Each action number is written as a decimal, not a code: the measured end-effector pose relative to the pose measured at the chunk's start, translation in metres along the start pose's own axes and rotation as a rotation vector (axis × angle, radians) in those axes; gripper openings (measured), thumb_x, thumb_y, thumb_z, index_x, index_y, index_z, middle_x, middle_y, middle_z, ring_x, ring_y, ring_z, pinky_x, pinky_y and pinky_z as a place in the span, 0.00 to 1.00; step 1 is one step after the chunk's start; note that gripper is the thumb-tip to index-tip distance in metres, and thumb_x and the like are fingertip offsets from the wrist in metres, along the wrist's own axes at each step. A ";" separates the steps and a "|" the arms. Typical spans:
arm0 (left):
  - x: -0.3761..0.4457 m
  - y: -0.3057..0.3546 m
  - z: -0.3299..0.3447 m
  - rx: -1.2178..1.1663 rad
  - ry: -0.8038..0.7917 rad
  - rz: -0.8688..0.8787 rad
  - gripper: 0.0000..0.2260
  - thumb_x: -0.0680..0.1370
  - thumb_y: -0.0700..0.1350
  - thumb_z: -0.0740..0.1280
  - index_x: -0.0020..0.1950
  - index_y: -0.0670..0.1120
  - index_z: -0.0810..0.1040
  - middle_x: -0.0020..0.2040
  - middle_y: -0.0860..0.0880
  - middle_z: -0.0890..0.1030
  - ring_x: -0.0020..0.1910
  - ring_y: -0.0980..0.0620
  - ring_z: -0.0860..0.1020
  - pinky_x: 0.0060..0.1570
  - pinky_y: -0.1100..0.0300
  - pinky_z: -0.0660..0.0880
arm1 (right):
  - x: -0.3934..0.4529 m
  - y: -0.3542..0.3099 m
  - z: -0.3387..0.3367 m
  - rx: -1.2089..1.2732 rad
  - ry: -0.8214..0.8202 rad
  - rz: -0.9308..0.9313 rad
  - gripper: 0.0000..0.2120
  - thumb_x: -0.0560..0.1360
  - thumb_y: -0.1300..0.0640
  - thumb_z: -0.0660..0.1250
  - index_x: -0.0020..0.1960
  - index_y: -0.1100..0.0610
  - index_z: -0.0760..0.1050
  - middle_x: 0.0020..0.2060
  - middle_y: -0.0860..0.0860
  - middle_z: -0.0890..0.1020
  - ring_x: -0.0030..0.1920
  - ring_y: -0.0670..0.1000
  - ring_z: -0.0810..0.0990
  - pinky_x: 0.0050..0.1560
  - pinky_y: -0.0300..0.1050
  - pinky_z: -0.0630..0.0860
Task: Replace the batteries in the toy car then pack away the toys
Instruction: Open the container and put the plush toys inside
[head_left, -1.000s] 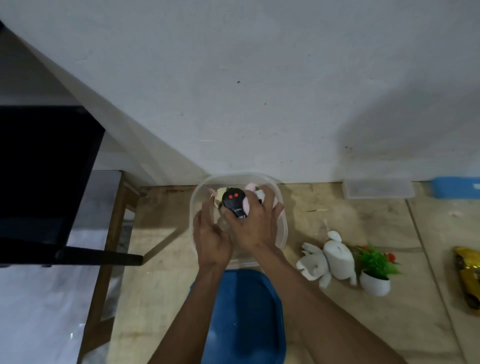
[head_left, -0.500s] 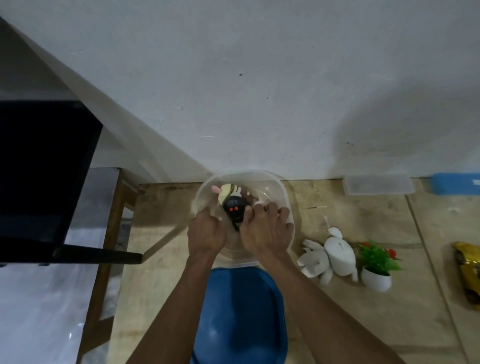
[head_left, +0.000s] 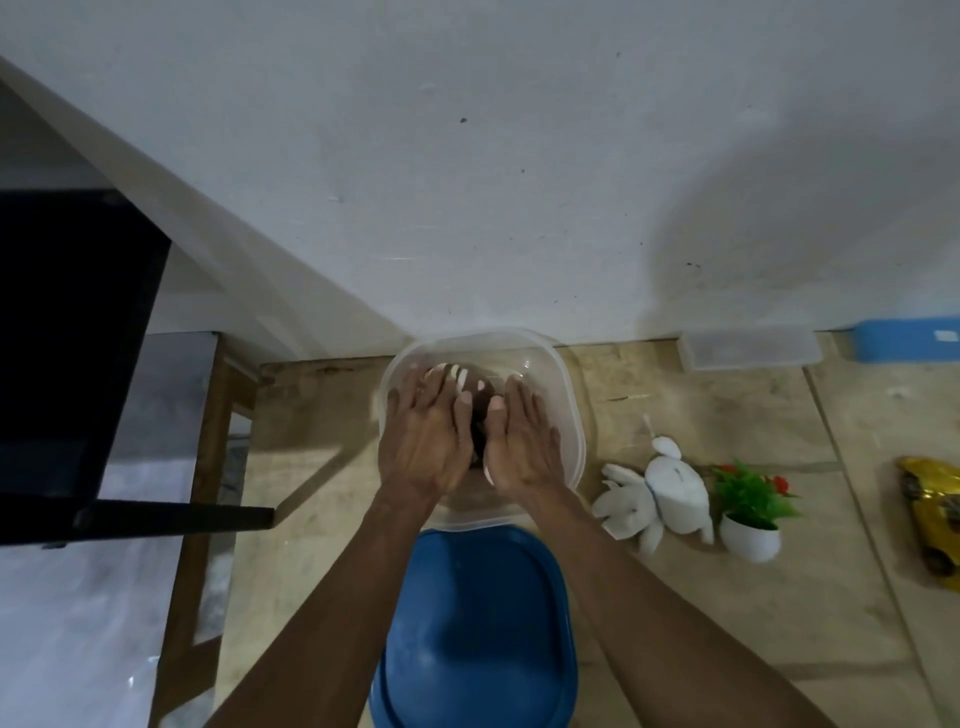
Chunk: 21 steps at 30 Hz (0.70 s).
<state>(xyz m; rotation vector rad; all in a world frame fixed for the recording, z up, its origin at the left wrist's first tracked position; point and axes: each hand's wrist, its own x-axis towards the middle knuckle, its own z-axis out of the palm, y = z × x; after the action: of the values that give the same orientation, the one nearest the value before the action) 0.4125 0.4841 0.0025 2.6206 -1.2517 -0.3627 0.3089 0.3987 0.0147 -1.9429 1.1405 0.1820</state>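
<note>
A clear plastic tub (head_left: 567, 400) stands on the wooden table by the wall. Both my hands are flat inside it, palms down, fingers stretched out. My left hand (head_left: 423, 441) covers a pale striped soft toy (head_left: 458, 375), of which only a bit shows. My right hand (head_left: 522, 447) lies beside it. Between the two thumbs a black remote (head_left: 478, 437) shows, lying in the tub; neither hand grips it. The tub's blue lid (head_left: 475, 623) lies just in front of the tub. A gold toy car (head_left: 932, 519) sits at the far right of the table.
A white plush rabbit (head_left: 670, 488) and a small potted plant (head_left: 750, 519) lie right of the tub. A flat clear box (head_left: 748, 345) and a blue box (head_left: 909, 338) stand against the wall. The table's left edge (head_left: 208, 467) drops off beside a black piece of furniture (head_left: 67, 338).
My right hand lowered the black remote into the tub and let go of it. Both hands now lie flat over the tub's contents.
</note>
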 end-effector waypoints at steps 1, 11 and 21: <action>-0.005 0.003 -0.002 -0.017 0.020 -0.034 0.24 0.85 0.51 0.43 0.75 0.47 0.69 0.75 0.46 0.71 0.78 0.44 0.61 0.76 0.43 0.59 | -0.001 0.000 0.001 -0.020 -0.001 -0.009 0.26 0.84 0.43 0.38 0.81 0.46 0.42 0.81 0.46 0.43 0.80 0.49 0.40 0.79 0.58 0.41; -0.012 0.011 -0.020 -0.278 -0.073 -0.049 0.36 0.74 0.45 0.63 0.81 0.48 0.56 0.80 0.41 0.58 0.80 0.39 0.54 0.75 0.43 0.58 | 0.004 0.000 -0.005 -0.115 0.073 -0.099 0.25 0.85 0.49 0.44 0.81 0.47 0.45 0.81 0.48 0.46 0.81 0.52 0.44 0.79 0.60 0.46; -0.005 0.024 -0.026 -0.157 -0.156 -0.040 0.37 0.71 0.50 0.51 0.81 0.45 0.55 0.81 0.41 0.55 0.80 0.37 0.50 0.75 0.35 0.51 | -0.031 0.010 -0.055 0.289 0.467 -0.165 0.18 0.84 0.56 0.56 0.72 0.56 0.71 0.66 0.54 0.75 0.65 0.51 0.75 0.64 0.40 0.68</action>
<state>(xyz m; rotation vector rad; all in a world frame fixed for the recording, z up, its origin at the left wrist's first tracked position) 0.4003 0.4759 0.0349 2.5276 -1.1652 -0.6559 0.2684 0.3766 0.0589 -1.8516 1.2110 -0.5234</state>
